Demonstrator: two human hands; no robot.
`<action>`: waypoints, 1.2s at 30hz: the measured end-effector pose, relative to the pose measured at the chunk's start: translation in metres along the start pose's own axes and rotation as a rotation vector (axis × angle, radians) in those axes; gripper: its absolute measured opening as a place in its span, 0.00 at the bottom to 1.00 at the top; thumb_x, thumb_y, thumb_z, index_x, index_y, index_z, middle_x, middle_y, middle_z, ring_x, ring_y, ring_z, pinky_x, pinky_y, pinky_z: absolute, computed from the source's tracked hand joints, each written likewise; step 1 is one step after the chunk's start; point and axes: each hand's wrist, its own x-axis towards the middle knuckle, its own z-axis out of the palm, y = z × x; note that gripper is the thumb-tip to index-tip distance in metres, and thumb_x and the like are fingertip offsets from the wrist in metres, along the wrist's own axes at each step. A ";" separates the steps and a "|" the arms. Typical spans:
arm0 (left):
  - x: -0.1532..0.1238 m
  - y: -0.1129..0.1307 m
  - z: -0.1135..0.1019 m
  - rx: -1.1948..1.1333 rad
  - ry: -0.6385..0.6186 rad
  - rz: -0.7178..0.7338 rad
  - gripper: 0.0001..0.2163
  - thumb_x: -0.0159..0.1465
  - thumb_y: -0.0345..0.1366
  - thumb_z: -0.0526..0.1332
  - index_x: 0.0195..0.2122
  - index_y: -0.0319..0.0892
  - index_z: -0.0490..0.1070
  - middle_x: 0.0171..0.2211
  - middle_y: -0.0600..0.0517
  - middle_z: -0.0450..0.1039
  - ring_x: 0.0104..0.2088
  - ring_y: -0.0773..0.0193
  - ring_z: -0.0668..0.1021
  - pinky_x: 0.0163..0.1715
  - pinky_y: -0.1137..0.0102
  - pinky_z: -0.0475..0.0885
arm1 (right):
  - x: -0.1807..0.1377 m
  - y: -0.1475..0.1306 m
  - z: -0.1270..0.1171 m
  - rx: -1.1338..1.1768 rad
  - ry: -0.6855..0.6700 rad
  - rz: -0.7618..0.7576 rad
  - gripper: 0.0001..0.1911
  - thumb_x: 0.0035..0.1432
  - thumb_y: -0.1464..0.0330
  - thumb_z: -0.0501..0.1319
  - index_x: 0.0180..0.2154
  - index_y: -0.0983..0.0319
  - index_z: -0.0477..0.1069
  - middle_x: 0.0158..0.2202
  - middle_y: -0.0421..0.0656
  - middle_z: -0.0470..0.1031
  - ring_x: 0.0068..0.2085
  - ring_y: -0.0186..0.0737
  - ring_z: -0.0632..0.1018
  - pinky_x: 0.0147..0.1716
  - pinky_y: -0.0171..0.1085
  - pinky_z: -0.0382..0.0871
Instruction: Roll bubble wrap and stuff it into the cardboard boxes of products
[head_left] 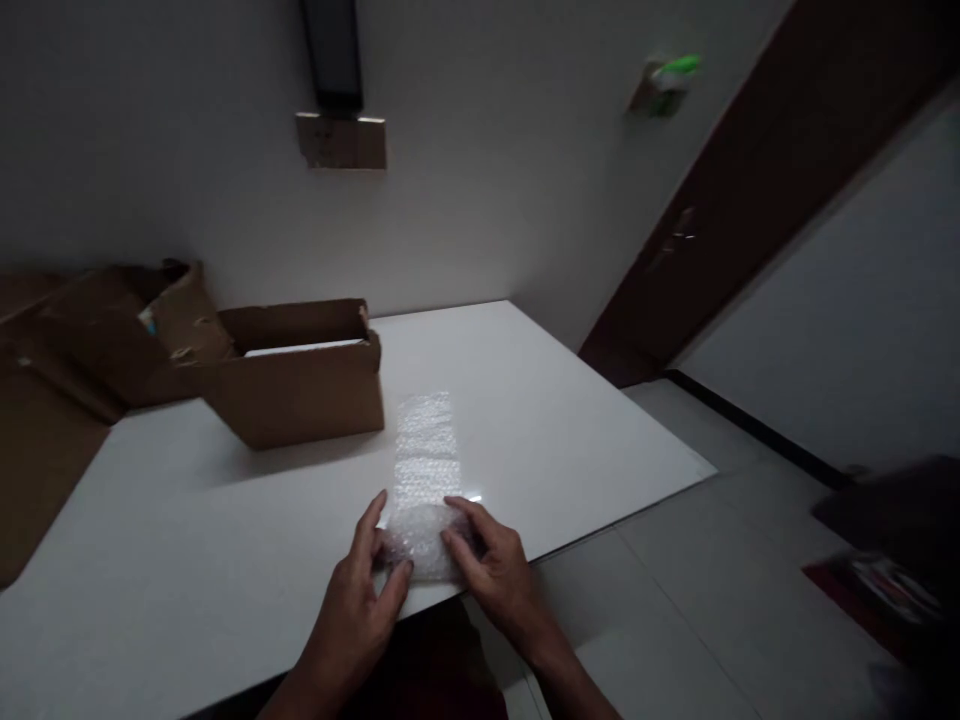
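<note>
A strip of clear bubble wrap (426, 450) lies on the white table, running away from me. Its near end is folded over into a layered bundle close to the table's front edge. My left hand (367, 580) grips the bundle's left side between thumb and fingers. On the right side, my right hand (491, 560) holds it the same way, thumb on top. Whether something lies inside the folded part I cannot make out.
An open cardboard box (315, 400) with something white inside stands on the table (555, 430) at the back left. More cardboard (45, 430) is at the far left. A dark door (697, 190) is beyond the table's right side.
</note>
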 end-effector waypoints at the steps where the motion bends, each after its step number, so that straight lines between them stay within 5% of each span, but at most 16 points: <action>1: 0.002 0.001 0.001 0.044 0.022 0.015 0.29 0.67 0.39 0.55 0.68 0.43 0.51 0.35 0.51 0.74 0.33 0.62 0.78 0.36 0.66 0.75 | 0.001 0.003 0.004 -0.046 0.035 -0.031 0.16 0.63 0.67 0.60 0.52 0.61 0.73 0.44 0.45 0.81 0.39 0.40 0.81 0.41 0.37 0.75; 8: 0.022 -0.007 0.005 0.440 0.129 0.243 0.26 0.63 0.30 0.56 0.63 0.36 0.61 0.32 0.49 0.76 0.32 0.59 0.76 0.40 0.61 0.73 | 0.006 0.013 0.003 -0.327 0.114 -0.200 0.23 0.65 0.62 0.60 0.59 0.62 0.66 0.37 0.46 0.78 0.35 0.43 0.78 0.37 0.42 0.74; 11: 0.025 -0.008 0.005 0.518 0.124 0.268 0.25 0.62 0.29 0.57 0.62 0.34 0.62 0.30 0.49 0.76 0.31 0.58 0.76 0.38 0.60 0.74 | -0.001 0.011 -0.011 -0.345 0.112 -0.298 0.24 0.65 0.63 0.61 0.60 0.61 0.63 0.44 0.49 0.77 0.43 0.45 0.78 0.42 0.44 0.73; 14: 0.023 -0.007 0.002 0.529 0.105 0.270 0.24 0.63 0.28 0.56 0.61 0.36 0.64 0.32 0.49 0.77 0.32 0.57 0.77 0.39 0.59 0.74 | -0.008 0.010 -0.022 -0.396 -0.028 -0.427 0.24 0.62 0.64 0.63 0.59 0.58 0.66 0.57 0.52 0.71 0.57 0.51 0.73 0.51 0.50 0.70; 19: 0.012 -0.008 -0.010 0.454 0.178 0.450 0.22 0.63 0.41 0.64 0.57 0.41 0.67 0.58 0.37 0.68 0.57 0.46 0.71 0.53 0.51 0.70 | -0.001 0.013 -0.018 -0.400 -0.168 -0.496 0.13 0.64 0.70 0.59 0.51 0.57 0.72 0.55 0.48 0.75 0.59 0.50 0.72 0.51 0.51 0.70; 22: 0.006 -0.011 -0.017 0.412 0.060 0.594 0.19 0.64 0.36 0.63 0.55 0.43 0.68 0.57 0.41 0.71 0.59 0.47 0.70 0.59 0.47 0.63 | 0.007 0.011 -0.012 -0.320 -0.131 -0.484 0.10 0.66 0.72 0.57 0.46 0.58 0.74 0.46 0.46 0.80 0.49 0.47 0.79 0.45 0.48 0.73; 27: 0.003 -0.005 -0.020 0.247 0.011 0.360 0.14 0.67 0.29 0.55 0.52 0.43 0.71 0.41 0.47 0.80 0.39 0.59 0.78 0.45 0.60 0.72 | 0.007 -0.002 -0.017 -0.200 -0.173 -0.385 0.09 0.67 0.70 0.56 0.47 0.58 0.73 0.38 0.43 0.80 0.37 0.41 0.80 0.36 0.41 0.75; 32: 0.018 0.003 -0.017 0.333 -0.010 0.158 0.16 0.65 0.33 0.57 0.54 0.41 0.72 0.32 0.50 0.79 0.32 0.59 0.77 0.38 0.63 0.72 | 0.001 0.001 -0.023 -0.324 -0.008 -0.435 0.21 0.64 0.67 0.61 0.58 0.59 0.65 0.55 0.52 0.73 0.55 0.49 0.74 0.51 0.49 0.71; 36: 0.030 0.002 -0.015 0.466 -0.005 0.187 0.14 0.66 0.33 0.55 0.51 0.39 0.73 0.31 0.49 0.77 0.32 0.57 0.76 0.41 0.58 0.71 | 0.007 0.014 -0.016 -0.409 -0.134 -0.538 0.20 0.63 0.68 0.62 0.57 0.59 0.67 0.56 0.50 0.73 0.57 0.51 0.73 0.51 0.51 0.69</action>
